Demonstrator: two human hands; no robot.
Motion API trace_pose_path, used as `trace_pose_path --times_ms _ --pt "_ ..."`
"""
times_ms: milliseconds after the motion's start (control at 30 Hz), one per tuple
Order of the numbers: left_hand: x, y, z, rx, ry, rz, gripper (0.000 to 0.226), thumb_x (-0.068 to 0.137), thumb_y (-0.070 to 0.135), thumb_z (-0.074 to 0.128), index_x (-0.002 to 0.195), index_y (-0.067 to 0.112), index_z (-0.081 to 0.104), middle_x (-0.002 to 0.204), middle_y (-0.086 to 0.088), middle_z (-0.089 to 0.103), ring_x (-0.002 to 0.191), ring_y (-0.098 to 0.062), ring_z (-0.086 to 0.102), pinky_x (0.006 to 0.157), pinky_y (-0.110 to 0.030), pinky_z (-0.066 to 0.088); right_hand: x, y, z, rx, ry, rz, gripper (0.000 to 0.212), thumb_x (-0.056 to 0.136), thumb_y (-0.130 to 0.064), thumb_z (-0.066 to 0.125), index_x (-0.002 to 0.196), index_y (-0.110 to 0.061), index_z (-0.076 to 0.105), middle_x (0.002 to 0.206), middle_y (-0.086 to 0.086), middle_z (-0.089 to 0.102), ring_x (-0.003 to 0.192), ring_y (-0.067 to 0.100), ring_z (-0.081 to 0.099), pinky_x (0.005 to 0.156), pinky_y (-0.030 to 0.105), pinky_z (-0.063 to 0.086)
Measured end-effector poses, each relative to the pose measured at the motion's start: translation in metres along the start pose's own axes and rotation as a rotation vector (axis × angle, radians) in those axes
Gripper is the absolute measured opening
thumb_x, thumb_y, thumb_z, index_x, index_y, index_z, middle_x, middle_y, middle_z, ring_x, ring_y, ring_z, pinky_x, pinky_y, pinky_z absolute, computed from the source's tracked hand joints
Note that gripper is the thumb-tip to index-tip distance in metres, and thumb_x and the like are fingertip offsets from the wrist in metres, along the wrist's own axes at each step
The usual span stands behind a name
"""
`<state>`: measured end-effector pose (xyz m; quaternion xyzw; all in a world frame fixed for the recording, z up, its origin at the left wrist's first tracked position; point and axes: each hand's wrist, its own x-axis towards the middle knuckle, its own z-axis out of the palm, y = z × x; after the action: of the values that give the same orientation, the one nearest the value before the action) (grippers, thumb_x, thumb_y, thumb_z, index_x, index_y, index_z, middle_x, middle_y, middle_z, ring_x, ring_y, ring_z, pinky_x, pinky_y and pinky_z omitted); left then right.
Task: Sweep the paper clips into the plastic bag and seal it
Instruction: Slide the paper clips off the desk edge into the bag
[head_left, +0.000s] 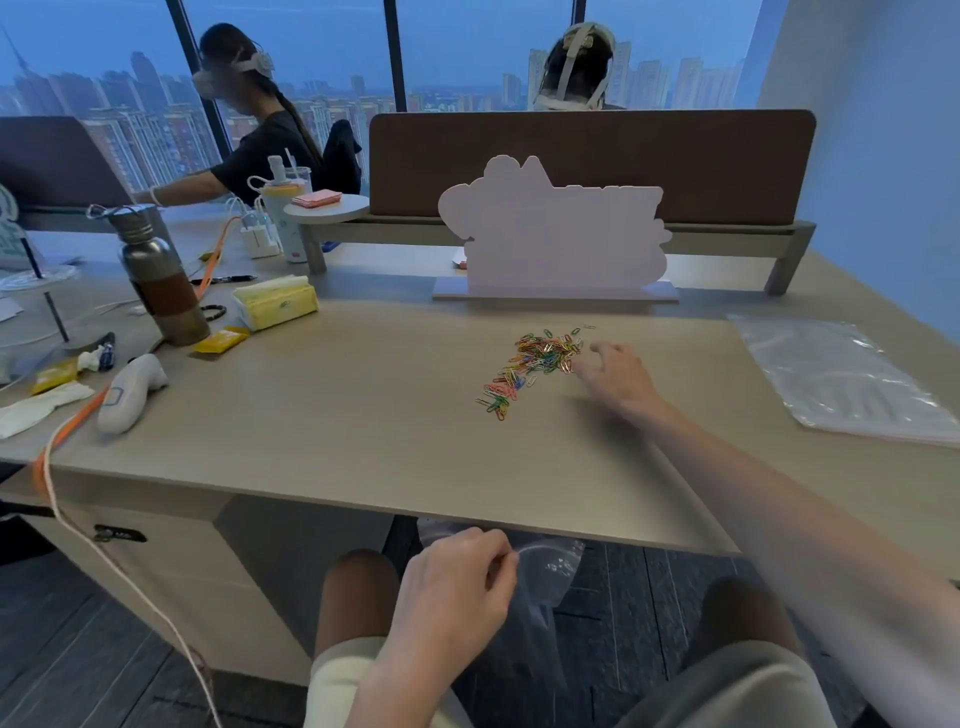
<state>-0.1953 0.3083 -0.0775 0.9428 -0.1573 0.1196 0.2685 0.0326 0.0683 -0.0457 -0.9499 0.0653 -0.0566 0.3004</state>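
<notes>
A loose pile of coloured paper clips (535, 364) lies on the tan desk (363, 415), right of its middle. My right hand (618, 376) rests on the desk just right of the pile, fingers spread and loosely bent, tips at the clips' right edge. Below the desk's front edge my left hand (457, 587) pinches the rim of a clear plastic bag (545, 577), which hangs down between my knees. A few small clips seem to lie inside it.
A stack of clear plastic bags (841, 379) lies at the desk's right. A white cut-out stand (556, 244) is behind the clips. A steel bottle (156, 275), tissue pack (275, 301), white handheld device (130, 389) and orange cable (67, 431) crowd the left. Two persons sit beyond.
</notes>
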Motion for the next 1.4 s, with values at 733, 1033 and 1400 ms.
trace_pose_path --times_ms 733,1033,1400 --pt "0.015 -0.012 0.004 0.081 -0.026 0.000 0.019 0.084 0.044 0.047 0.074 0.029 0.050 0.066 0.012 0.055 0.063 -0.006 0.051 0.051 -0.025 0.048 0.097 -0.042 0.041 -0.062 -0.318 -0.353 0.051 0.099 -0.051 0.038 0.134 -0.020 0.057 0.150 -0.001 0.046 0.140 0.019 0.038 0.111 0.028 0.024" --pt "0.019 -0.011 0.001 0.062 -0.022 0.017 0.019 0.084 0.045 0.048 0.075 0.029 0.054 0.070 0.014 0.061 0.067 -0.006 0.055 0.056 -0.026 0.049 0.055 -0.043 0.056 0.014 -0.416 -0.548 0.042 0.100 -0.043 0.042 0.131 -0.021 0.061 0.147 -0.006 0.048 0.140 0.008 0.036 0.118 0.029 0.022" --pt "0.016 -0.006 0.000 0.002 -0.043 0.020 0.023 0.086 0.049 0.044 0.080 0.028 0.054 0.075 0.013 0.061 0.075 -0.008 0.056 0.064 -0.024 0.048 0.007 -0.050 0.059 0.084 -0.529 -0.690 0.034 0.098 -0.037 0.051 0.126 -0.024 0.065 0.146 -0.005 0.051 0.142 0.006 0.034 0.120 0.032 0.023"
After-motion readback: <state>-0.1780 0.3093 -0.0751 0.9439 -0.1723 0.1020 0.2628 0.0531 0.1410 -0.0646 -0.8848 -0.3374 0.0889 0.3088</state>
